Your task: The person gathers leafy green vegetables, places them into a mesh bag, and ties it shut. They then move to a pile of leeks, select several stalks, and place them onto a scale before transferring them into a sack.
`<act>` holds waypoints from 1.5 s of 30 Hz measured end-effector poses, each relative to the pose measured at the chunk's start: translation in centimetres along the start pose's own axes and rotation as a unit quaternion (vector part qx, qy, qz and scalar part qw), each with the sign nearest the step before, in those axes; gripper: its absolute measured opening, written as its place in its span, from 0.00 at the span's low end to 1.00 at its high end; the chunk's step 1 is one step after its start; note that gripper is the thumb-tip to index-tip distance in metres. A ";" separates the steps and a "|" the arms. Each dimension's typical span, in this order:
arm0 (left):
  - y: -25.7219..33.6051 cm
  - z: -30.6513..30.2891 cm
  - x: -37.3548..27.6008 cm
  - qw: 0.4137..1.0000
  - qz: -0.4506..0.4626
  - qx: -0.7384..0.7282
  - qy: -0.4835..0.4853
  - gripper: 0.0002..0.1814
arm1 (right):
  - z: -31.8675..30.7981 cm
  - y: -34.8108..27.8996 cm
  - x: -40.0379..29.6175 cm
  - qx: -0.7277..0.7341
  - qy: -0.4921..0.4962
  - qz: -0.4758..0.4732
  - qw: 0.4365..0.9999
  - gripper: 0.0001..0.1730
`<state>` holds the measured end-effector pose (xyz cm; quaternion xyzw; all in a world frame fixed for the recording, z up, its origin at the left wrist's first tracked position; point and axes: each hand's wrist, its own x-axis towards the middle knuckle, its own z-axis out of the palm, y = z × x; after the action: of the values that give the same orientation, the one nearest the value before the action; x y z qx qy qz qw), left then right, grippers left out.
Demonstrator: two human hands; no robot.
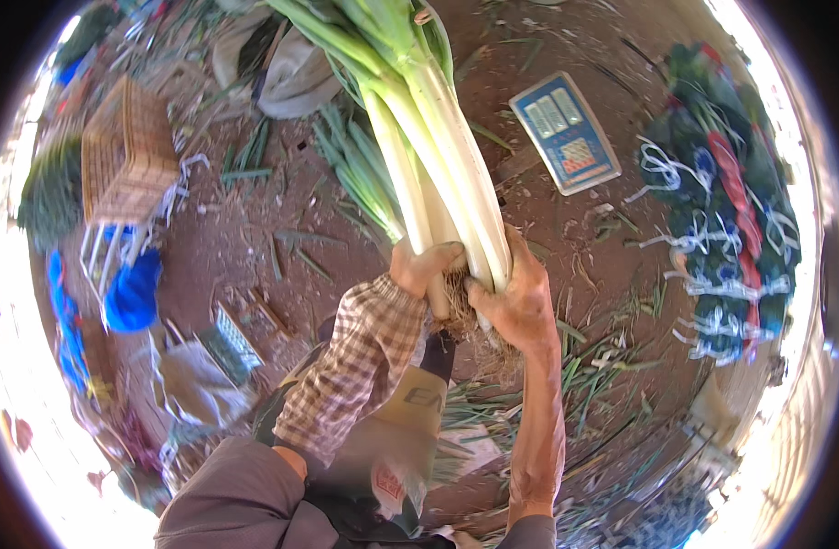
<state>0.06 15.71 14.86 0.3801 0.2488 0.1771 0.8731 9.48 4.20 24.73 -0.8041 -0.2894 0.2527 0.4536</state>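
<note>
A bundle of several large green onions or leeks [453, 165], with white stalks and green tops, is held between both hands. My left hand [423, 266], in a checked sleeve cover, grips the left stalks near the bottom, its thumb across them. My right hand [519, 295], its forearm bare, closes around the right stalks just above the roots. Brown tangled roots [464, 302] hang between the two hands. Thinner green stalks [364, 171] show behind the bundle at its left; whether they are held or lie on the ground, I cannot tell.
Leaf scraps litter the earthen floor [206, 254]. A wicker basket [127, 158] stands at the left, above a blue cloth [134, 291]. A blue printed sign [565, 134] lies right of the bundle. Tied green bundles [728, 240] are stacked at far right. A pale sack [199, 377] lies lower left.
</note>
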 end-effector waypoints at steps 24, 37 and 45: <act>-35.9 -9.3 4.8 0.854 -0.384 0.223 0.273 0.31 | 4.9 43.8 2.5 -0.099 -0.213 0.239 0.942 0.33; -35.6 -12.6 3.2 0.921 -0.264 0.091 0.271 0.32 | 7.7 38.1 3.3 -0.359 -0.128 -0.001 0.925 0.39; -31.9 -9.6 4.4 0.866 -0.328 0.373 0.056 0.34 | 11.8 37.7 3.5 -0.074 -0.186 0.129 0.971 0.25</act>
<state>1.95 2.74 -16.11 0.5630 0.4550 -0.2042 0.6590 13.00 -2.35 -14.20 -0.8048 -0.2803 0.4324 0.2946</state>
